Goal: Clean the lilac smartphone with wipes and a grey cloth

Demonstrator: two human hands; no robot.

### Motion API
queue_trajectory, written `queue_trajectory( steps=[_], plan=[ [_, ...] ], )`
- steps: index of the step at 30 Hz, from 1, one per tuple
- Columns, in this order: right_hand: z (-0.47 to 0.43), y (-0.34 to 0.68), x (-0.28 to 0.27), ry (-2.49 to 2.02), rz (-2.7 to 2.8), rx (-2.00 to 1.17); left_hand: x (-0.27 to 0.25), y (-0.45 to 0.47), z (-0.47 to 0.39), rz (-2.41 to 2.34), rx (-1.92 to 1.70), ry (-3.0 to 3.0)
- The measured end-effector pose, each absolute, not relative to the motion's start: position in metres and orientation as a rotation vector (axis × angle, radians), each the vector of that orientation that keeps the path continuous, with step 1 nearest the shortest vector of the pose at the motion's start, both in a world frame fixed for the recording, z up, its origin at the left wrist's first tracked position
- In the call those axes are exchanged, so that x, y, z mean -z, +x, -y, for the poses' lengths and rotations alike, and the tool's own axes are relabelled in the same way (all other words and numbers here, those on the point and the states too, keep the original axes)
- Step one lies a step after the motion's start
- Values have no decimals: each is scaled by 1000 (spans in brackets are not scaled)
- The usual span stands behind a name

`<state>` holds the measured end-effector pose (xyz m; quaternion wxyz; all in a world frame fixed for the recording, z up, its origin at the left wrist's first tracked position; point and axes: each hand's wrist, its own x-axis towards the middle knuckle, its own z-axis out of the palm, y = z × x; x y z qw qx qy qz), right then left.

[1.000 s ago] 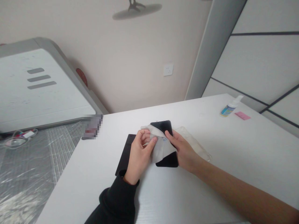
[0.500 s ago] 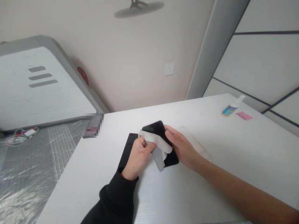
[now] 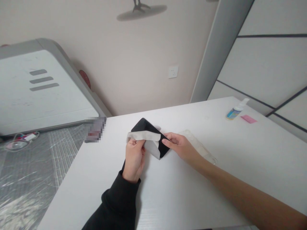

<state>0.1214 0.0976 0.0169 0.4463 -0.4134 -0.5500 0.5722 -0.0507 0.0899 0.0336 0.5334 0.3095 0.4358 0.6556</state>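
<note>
A black phone (image 3: 165, 147) is held tilted above the table in my right hand (image 3: 178, 143), whose thumb lies on its lower right part and whose fingers are behind the edge. My left hand (image 3: 135, 156) is closed on a pale grey cloth (image 3: 146, 136). The cloth lies across the phone's face, covering its middle, and one corner hangs down over the lower edge. Just right of my right hand a clear plastic case (image 3: 200, 145) lies on the table. A dark flat object beside my left wrist is mostly hidden.
On the white table (image 3: 168, 198), a spray bottle (image 3: 236, 110) with a blue label stands at the far right beside a pink packet (image 3: 248, 119). A blurred-out item (image 3: 96, 129) is at the left corner. Behind are a wall with a socket (image 3: 173, 72) and a white panel (image 3: 48, 102).
The phone has turned and moved left and up, together with the cloth. My left hand has shifted left, and my right hand now grips lower on the phone's edge.
</note>
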Motion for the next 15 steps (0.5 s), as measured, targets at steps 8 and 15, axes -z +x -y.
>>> queue_trajectory(
  steps=[8,15],
  plan=[
    [-105,130,-16,-1136,1170,-1108,-31,-55,-89,-1131,-1519,865],
    [-110,141,-28,-1161,1209,-820,-30,-51,-80,-1148,-1241,1125]
  ],
)
